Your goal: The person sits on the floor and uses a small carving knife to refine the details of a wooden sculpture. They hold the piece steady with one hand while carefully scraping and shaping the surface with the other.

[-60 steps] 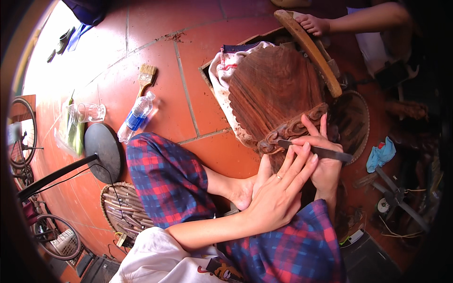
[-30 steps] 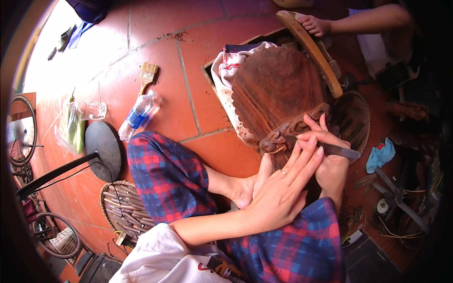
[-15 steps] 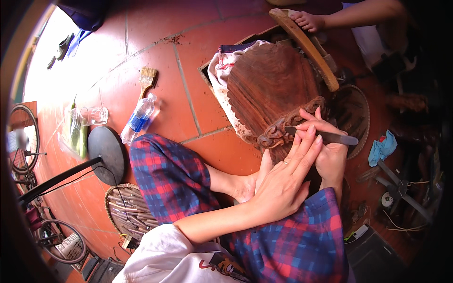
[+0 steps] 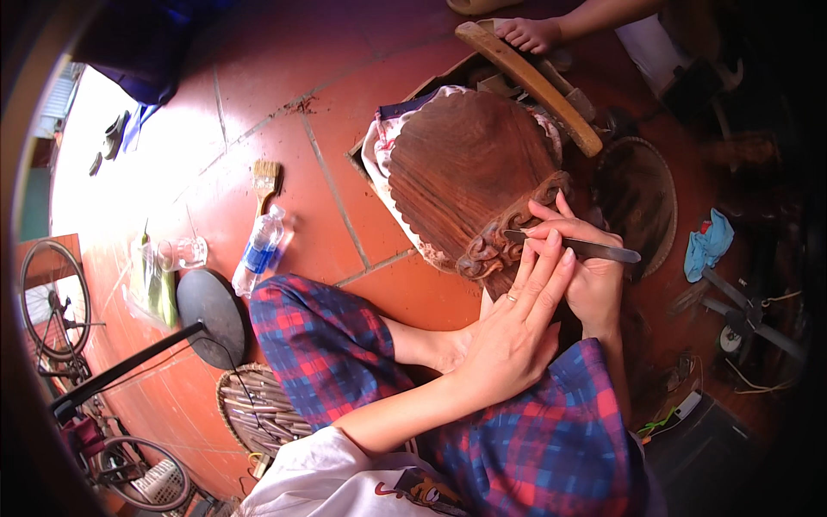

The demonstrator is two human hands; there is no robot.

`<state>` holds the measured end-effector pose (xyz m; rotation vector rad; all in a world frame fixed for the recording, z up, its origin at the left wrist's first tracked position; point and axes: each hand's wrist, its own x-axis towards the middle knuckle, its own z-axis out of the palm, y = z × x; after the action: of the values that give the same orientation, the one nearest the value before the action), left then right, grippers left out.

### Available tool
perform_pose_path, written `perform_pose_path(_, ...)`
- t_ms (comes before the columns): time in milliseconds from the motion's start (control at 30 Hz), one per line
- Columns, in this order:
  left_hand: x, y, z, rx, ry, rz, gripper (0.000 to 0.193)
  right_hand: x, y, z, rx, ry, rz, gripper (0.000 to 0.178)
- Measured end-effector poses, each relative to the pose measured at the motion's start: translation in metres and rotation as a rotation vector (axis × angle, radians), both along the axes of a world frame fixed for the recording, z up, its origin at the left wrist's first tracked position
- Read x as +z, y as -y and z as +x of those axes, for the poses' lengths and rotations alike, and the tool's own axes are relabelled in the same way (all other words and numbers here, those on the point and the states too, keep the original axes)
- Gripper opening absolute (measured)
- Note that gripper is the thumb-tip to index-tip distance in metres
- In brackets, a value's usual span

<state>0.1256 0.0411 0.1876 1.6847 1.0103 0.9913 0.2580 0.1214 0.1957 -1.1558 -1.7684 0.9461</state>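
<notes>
The view has shifted: right hand (image 4: 594, 280) clamps metal tool (image 4: 607, 252), left hand (image 4: 504, 345) straight-fingered, brush (image 4: 266, 179) beside bottle (image 4: 259, 251).

**Red tile floor (image 4: 258, 95) held a scatter of everyday things**

A flat paintbrush (image 4: 266, 177) lay with its handle close to a clear bottle (image 4: 259, 252) with a blue label, which rested on its side. Farther left, a glass mug (image 4: 183, 252) sat beside a plastic bag (image 4: 150, 293) of long green vegetables, near a round black base (image 4: 209, 314) with a pole. Bicycle wheels (image 4: 59, 303) lined the left edge. A crumpled blue cloth (image 4: 709, 248) lay at right. In the upper-left glare were what looked like dark shoes (image 4: 115, 133).
</notes>
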Motion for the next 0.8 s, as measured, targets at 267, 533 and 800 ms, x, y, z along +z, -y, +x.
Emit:
perform_pose_path(267, -0.059, 0.066, -0.034, 0.025, 0.037, -0.392, 0.033, 0.008, 0.020, 0.096, -0.236, -0.786, -0.322, 0.020)
perform_pose_path(533, -0.180, 0.126, -0.038, -0.049, -0.508, -0.050, 0.014, -0.063, 0.011, 0.244, -0.876, -0.270, -0.480, 0.014)
perform_pose_path(800, -0.191, 0.129, -0.037, -0.093, -0.573, 0.099, 0.013, -0.171, 0.004, 0.305, -0.830, -0.015, -0.996, 0.018)
